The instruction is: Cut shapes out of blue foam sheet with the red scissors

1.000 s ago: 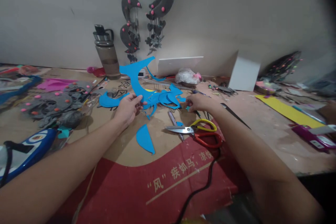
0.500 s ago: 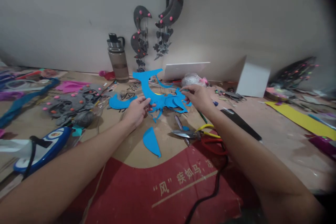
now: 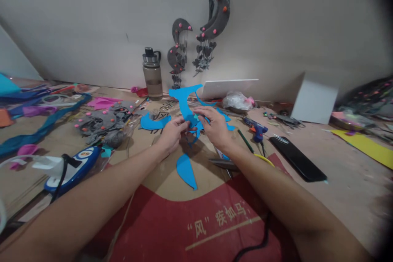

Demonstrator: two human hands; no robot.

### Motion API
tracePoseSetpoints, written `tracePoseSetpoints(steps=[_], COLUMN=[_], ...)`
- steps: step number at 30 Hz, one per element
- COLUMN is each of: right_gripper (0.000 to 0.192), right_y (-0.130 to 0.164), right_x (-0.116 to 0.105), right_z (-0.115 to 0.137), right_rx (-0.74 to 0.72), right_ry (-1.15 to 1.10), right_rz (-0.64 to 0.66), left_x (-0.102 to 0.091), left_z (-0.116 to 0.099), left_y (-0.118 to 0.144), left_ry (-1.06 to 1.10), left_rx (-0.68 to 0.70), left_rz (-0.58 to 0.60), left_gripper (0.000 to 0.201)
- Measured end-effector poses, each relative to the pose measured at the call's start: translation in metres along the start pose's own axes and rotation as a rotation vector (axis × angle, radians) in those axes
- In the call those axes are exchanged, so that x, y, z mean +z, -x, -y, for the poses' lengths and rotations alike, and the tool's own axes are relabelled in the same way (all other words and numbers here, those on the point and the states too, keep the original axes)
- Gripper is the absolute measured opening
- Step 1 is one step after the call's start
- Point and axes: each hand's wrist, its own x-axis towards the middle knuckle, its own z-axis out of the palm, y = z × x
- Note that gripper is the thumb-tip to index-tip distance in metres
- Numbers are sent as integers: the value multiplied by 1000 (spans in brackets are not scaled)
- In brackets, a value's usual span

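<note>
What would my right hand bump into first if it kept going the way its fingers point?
Most likely the blue foam cutout right at the fingertips of the right hand. Just past it is the left hand, though depth is hard to judge.

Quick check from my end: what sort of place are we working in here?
Probably a handicraft workbench. Both hands, left hand and right hand, hold blue cut-out shapes; grey moon hangings decorate the wall, and a glue gun lies among scraps.

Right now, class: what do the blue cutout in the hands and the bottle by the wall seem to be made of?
Blue cutout: probably matte craft foam or felt; it holds its shape without shine.
Bottle: likely smoky translucent plastic with a dark lid.
</note>
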Motion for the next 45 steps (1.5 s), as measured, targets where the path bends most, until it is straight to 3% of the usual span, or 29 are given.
tracePoseSetpoints(steps=[5, 13, 17, 22, 26, 30, 38, 45], right_gripper=[40, 20, 19, 22, 22, 30, 31, 24], right_y=[7, 10, 8, 7, 6, 4, 8, 10], right_x=[3, 2, 3, 3, 0, -2, 12, 12], right_z=[1, 8, 6, 5, 5, -1, -5, -6], right_rx=[23, 180, 254, 138, 99, 285, 565, 662], right_ry=[3, -22, -57, 28, 86, -16, -325, -491], right_rz=[-19, -48, -24, 15, -108, -286, 16, -22], left_x=[5, 8, 10, 12, 12, 10, 11, 10], left_z=[2, 7, 7, 5, 3, 0, -1, -3], left_y=[4, 5, 5, 6, 7, 5, 7, 7], left_ry=[29, 17, -12, 13, 27, 28, 27, 82], left_rx=[-15, -47, -24, -5, 1, 0, 17, -48], left_rz=[30, -7, 5, 35, 8, -50, -56, -10], left_gripper=[37, 36, 35, 42, 38, 32, 37, 32])
